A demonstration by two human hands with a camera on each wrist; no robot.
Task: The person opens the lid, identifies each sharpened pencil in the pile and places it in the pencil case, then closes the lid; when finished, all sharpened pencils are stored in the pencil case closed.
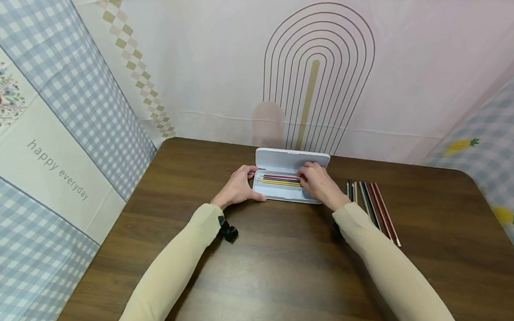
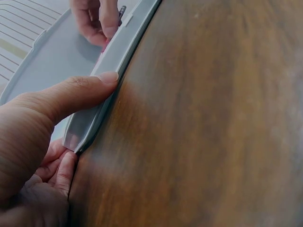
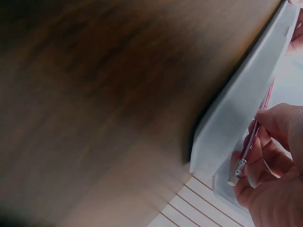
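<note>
A pale pencil case (image 1: pixel 281 192) lies on the table with its lid (image 1: pixel 280 158) raised at the back. Inside is a row of pencils (image 1: pixel 278 182), red, dark and yellow. My left hand (image 1: pixel 238 184) holds the case by its left end, thumb along the front wall and fingers at the corner. Over the right half of the case, my right hand (image 1: pixel 320 184) pinches a red pencil (image 3: pixel 249 145) between thumb and fingers. Its white eraser end (image 3: pixel 233 180) shows in the right wrist view.
To the right of the case, several pencils (image 1: pixel 381 213) lie side by side on the brown wooden table (image 1: pixel 265 282), dark and red ones among them. The right forearm passes over part of them. A patterned cloth (image 1: pixel 219 67) hangs behind the table's back edge.
</note>
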